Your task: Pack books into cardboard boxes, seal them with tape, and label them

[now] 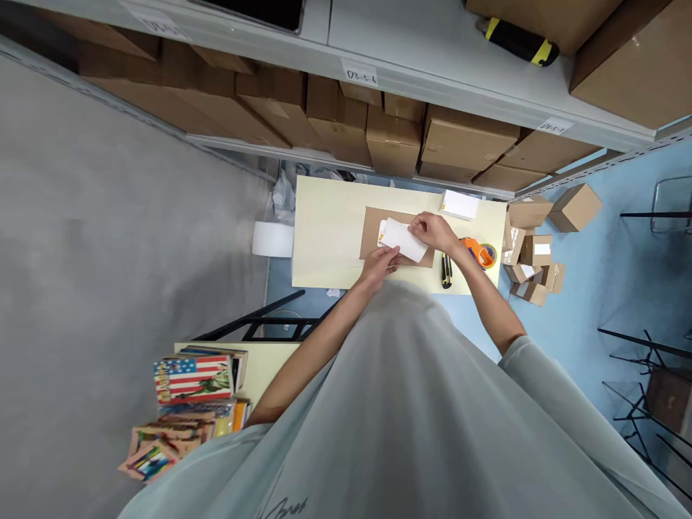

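Observation:
My left hand (379, 265) pinches the lower edge of a white paper label (405, 239). At the label's upper right corner, my right hand (432, 231) has its fingers closed on it. Another white piece with a small orange mark shows at its left end; I cannot tell whether it is separate. Beneath both hands a flat brown cardboard piece (372, 225) lies on the pale yellow table (327, 238). A black and yellow box cutter (446, 271) rests below my right wrist. Beside my right forearm is an orange tape dispenser (473, 252) with a tape roll (489, 255).
A white stack (459, 205) sits at the table's back right. Cardboard boxes (393, 140) fill the shelf (378, 50) above, where another box cutter (519, 42) lies. Small cartons (536, 250) are piled right of the table. Books (194, 378) are stacked at lower left.

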{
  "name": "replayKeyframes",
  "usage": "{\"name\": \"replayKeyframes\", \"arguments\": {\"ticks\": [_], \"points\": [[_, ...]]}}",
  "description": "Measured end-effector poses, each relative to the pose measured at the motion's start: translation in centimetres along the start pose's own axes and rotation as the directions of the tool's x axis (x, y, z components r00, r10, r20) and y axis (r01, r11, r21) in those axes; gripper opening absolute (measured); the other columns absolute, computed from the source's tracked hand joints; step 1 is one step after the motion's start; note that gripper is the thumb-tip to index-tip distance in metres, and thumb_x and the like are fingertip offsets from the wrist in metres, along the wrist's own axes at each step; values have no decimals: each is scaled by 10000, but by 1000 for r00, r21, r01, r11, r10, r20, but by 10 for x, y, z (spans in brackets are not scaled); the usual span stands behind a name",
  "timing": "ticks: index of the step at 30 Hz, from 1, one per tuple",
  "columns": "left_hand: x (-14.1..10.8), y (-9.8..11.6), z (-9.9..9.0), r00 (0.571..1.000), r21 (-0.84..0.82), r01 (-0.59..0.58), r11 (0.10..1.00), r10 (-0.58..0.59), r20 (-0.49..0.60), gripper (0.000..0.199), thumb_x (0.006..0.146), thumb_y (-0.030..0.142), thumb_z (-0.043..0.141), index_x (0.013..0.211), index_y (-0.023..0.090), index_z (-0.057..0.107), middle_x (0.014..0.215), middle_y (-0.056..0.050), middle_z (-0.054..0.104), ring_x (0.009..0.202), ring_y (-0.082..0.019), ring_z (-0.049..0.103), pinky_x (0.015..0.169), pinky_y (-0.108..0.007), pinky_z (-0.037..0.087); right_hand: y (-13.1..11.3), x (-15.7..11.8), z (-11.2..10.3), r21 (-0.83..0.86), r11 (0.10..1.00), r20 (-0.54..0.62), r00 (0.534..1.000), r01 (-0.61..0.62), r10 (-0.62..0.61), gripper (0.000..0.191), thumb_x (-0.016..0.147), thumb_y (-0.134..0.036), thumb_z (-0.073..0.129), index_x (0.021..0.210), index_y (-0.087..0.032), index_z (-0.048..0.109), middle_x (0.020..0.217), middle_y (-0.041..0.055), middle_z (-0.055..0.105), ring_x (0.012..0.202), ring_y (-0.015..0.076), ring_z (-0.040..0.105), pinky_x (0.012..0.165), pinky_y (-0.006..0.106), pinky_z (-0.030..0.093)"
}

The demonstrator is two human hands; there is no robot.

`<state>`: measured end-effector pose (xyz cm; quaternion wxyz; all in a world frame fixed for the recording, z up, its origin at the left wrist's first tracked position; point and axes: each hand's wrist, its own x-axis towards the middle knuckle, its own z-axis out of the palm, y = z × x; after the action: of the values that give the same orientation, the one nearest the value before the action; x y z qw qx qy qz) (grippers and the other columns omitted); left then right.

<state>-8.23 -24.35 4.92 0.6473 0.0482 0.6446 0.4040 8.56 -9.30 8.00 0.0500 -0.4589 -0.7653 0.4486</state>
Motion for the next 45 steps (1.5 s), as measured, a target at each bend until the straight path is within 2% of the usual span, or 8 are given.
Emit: {"name": "replayKeyframes", "arguments": {"ticks": [3, 7, 14, 24, 37, 39, 42, 45], "points": [[11, -13, 14, 994, -84, 71, 994, -77, -77, 401, 764, 466, 1001, 865, 194, 724, 966, -67, 821, 770, -136, 750, 731, -262, 596, 13, 29, 2, -89, 994, 98, 994, 64, -55, 144, 936, -281, 667, 832, -193, 711, 902, 53, 696, 818, 199, 603, 798, 310, 440], [22, -23, 25, 982, -108, 41, 993, -60, -179, 379, 793, 458, 986, 869, 190, 729, 946, -75, 832, 738, -150, 764, 732, -277, 620, 28, 51, 12, -87, 990, 159, 983, 109, -94, 152, 959, -287, 640, 888, -187, 731, 934, 55, 683, 858, 206, 595, 831, 312, 449], [21, -28, 26, 975, -84, 6, 996, -25, -221, 324, 851, 440, 939, 869, 183, 741, 1020, -114, 858, 853, -220, 833, 826, -340, 668, 32, 56, 24, -152, 983, 159, 984, 104, -79, 171, 999, -316, 651, 924, -197, 749, 1006, 66, 692, 938, 226, 608, 889, 330, 473], [26, -31, 31, 965, -74, -19, 997, -1, -263, 274, 911, 427, 858, 900, 181, 737, 981, -113, 859, 806, -221, 831, 718, -304, 642, 34, 60, 44, -250, 967, 78, 997, 44, -25, 164, 1012, -230, 629, 939, -189, 770, 1120, 134, 726, 1125, 314, 656, 1058, 444, 538], [37, -21, 11, 975, -48, 125, 991, -132, -179, 324, 915, 500, 855, 886, 192, 762, 1032, -120, 856, 840, -225, 837, 781, -328, 660, 31, 60, 55, -266, 963, 6, 999, -35, 38, 105, 960, -203, 665, 885, -203, 738, 1160, 162, 740, 1203, 358, 645, 1112, 517, 557], [37, -19, 7, 980, -26, 129, 991, -132, -152, 342, 904, 520, 860, 891, 189, 775, 1048, -128, 856, 821, -223, 836, 803, -343, 666, 29, 59, 56, -265, 962, -4, 997, -70, 72, 46, 953, -202, 690, 963, -196, 734, 1204, 166, 741, 1220, 361, 640, 1128, 529, 547], [34, -14, 2, 987, 17, 130, 991, -128, -97, 343, 885, 517, 878, 893, 186, 789, 1073, -151, 858, 842, -233, 842, 826, -346, 671, 23, 58, 58, -263, 957, -20, 992, -122, 122, 184, 938, -195, 730, 1121, -180, 717, 1242, 163, 744, 1233, 356, 636, 1142, 539, 532], [27, -12, -6, 990, 49, 138, 989, -136, -40, 291, 873, 466, 888, 891, 191, 793, 1066, -161, 863, 882, -243, 846, 820, -329, 668, 15, 48, 59, -278, 951, -49, 991, -136, 127, 212, 958, -203, 729, 1167, -175, 710, 1266, 176, 732, 1243, 361, 621, 1137, 543, 520]]}}
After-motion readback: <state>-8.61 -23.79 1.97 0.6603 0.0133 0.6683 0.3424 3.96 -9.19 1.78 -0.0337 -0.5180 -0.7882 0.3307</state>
